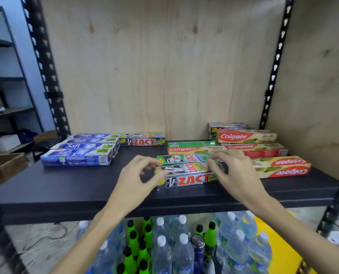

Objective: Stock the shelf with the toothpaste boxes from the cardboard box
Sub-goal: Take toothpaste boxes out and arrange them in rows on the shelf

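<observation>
On the black shelf [85, 184], a silver Zact toothpaste box [186, 176] lies near the front edge, held at both ends; the left hand [137, 175] has curled fingers clamped on its left end, the right hand [233, 169] pinches its right end. Just behind that box lies a green Zact box [182, 158]; to its right lie Colgate boxes [279, 167]; well to its left, Safi boxes [79, 153].
</observation>
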Tool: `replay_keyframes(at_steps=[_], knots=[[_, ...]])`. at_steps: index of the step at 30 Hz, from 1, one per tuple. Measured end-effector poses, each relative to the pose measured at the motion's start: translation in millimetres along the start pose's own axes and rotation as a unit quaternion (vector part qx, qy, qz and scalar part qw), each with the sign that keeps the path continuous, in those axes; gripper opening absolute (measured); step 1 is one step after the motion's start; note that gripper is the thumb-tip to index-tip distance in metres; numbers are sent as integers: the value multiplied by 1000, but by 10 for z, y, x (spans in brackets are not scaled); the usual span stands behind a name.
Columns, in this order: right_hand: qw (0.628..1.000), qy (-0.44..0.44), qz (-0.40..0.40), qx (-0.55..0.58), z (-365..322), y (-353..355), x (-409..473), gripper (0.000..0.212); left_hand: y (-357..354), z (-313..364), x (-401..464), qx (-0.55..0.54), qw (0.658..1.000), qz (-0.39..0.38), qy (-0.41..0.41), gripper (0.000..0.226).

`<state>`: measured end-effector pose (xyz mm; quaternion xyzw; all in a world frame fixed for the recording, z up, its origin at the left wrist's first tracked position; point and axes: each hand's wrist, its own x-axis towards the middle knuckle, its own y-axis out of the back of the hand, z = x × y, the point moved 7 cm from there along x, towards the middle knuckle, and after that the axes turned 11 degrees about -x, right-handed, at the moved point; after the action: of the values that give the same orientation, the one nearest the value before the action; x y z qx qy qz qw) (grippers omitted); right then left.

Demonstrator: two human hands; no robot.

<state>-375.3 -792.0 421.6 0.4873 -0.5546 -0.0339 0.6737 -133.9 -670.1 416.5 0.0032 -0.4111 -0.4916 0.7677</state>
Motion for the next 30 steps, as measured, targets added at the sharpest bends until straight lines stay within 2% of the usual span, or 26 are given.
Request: replay_keyframes(at_steps=[5,11,17,22,26,30], knots=[[998,-34,-45,-24,-73,-103,-291,52,9,-30,-170,-15,998,-32,43,28],[989,-82,-70,105,-78,-62,-300,77,167,-100,-213,-74,994,-36,78,34],[979,-55,-119,158,-270,-53,-197,64,418,-224,-258,-65,994,-25,89,44],[972,-46,-94,212,-553,35,164,57,798,-219,7,-61,996,3,60,45],[974,-36,-74,209,-749,-101,685,67,1034,-379,470,-29,998,3,54,41],[974,-29,-112,196,-875,-500,1214,65,1172,-789,993,57,996,-22,72,40]])
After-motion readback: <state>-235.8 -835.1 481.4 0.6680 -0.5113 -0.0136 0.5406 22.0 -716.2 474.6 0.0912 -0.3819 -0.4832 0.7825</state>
